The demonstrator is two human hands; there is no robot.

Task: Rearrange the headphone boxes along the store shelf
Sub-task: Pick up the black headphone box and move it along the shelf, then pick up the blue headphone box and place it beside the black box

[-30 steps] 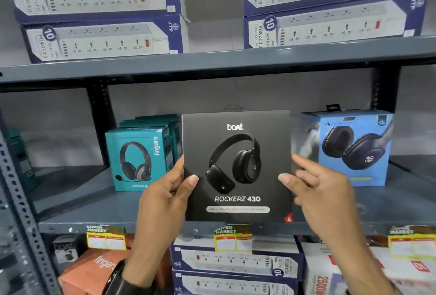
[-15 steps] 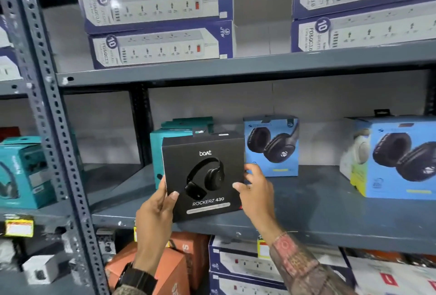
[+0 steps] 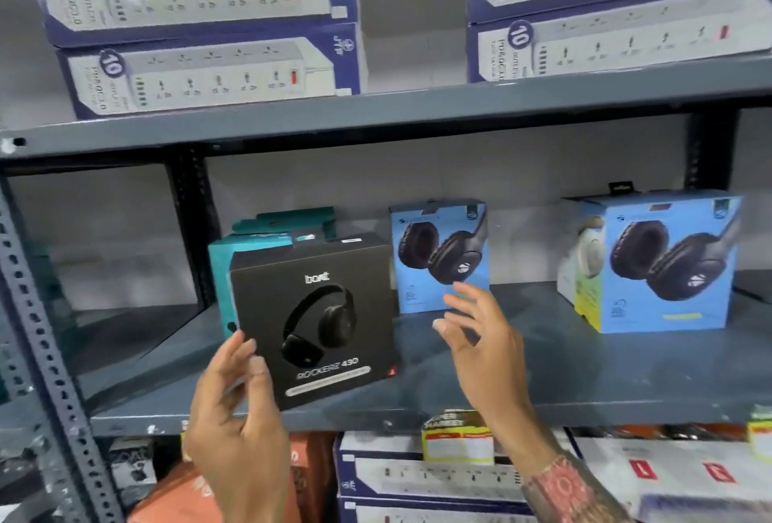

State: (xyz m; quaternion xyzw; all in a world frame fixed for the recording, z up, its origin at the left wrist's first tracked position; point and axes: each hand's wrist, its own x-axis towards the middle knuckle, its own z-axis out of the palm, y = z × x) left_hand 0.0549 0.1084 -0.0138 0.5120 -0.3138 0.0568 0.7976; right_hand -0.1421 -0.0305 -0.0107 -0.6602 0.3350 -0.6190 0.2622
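A black "boat Rockerz 430" headphone box (image 3: pixel 326 313) stands on the grey middle shelf (image 3: pixel 585 376), near its front edge and turned slightly. My left hand (image 3: pixel 238 418) pinches its lower left corner, thumb on the front face. My right hand (image 3: pixel 480 338) hovers just right of the box with fingers spread, not touching it. Directly behind the black box is a teal headphone box (image 3: pixel 221 271), mostly hidden. A blue headphone box (image 3: pixel 438 251) stands behind my right hand, and a larger blue one (image 3: pixel 668 263) is at the far right.
Purple power-strip boxes (image 3: pixel 200 21) are stacked on the shelf above. A perforated steel upright (image 3: pixel 37 334) runs down the left. Below are orange and purple boxes and a yellow price tag (image 3: pixel 457 439). Bare shelf lies between the two blue boxes.
The black box went from held up in both hands to resting on the shelf in front of the teal box. My right hand let go and drew off to the right.
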